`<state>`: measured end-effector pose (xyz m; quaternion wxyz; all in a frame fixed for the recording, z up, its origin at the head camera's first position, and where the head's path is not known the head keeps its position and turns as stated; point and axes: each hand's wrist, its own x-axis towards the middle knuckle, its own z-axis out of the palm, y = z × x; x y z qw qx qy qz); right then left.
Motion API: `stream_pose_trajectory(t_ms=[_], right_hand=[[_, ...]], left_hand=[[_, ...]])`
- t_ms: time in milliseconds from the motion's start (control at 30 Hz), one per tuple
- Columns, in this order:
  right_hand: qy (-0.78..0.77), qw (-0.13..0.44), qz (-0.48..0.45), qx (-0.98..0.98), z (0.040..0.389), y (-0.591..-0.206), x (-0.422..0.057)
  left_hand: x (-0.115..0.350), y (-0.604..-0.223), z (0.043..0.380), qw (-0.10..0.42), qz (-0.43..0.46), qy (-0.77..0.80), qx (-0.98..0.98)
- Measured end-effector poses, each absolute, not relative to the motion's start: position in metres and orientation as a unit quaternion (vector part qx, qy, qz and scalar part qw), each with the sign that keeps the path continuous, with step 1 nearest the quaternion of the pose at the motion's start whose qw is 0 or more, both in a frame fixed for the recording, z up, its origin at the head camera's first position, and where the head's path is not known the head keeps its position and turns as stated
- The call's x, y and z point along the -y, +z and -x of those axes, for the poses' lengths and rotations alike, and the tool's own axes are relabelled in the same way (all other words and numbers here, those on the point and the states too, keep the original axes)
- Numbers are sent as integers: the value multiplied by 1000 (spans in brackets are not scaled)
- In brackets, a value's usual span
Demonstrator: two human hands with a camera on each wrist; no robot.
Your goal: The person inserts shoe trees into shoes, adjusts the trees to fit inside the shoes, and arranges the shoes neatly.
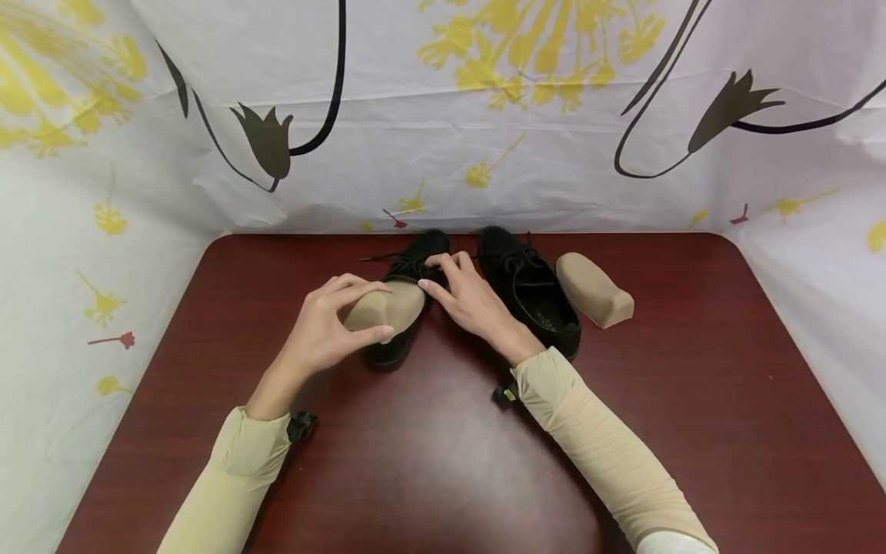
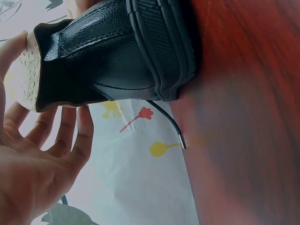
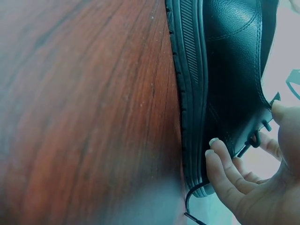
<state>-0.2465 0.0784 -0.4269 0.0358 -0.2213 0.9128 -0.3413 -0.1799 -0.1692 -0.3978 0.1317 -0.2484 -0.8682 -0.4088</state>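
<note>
A black lace-up shoe stands at the table's back middle, toe pointing away. Over its opening, a beige molded shoe insert sits partly inside and partly above the collar. My left hand holds the insert between thumb and fingers; in the left wrist view the insert's speckled end rises past the heel. On the same shoe's lace side, my right hand grips the upper, thumb at the collar edge by the tongue and fingers against the side. The insert's front part is hidden inside the shoe.
To the right stands the matching black shoe, its insole visible. A second beige insert lies beside it. A loose lace hangs by the first shoe. Patterned white cloth walls the back and sides of the dark red table.
</note>
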Motion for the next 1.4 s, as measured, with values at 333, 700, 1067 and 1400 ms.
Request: stream_pose_trajectory(t_ms=[333,700,1067,1400], right_hand=[[-343,33,215,-914,248,-428,-78],[-342,34,210,-915,247,-428,-77],[-341,36,210,-916,248,-426,-78],[-348,37,211,-913,247,-426,-77]], left_hand=[[166,-396,187,129,243,-411,869],[161,-400,192,131,230,-417,870],[153,-402,192,169,206,-397,878],[146,-403,186,200,177,-380,885]])
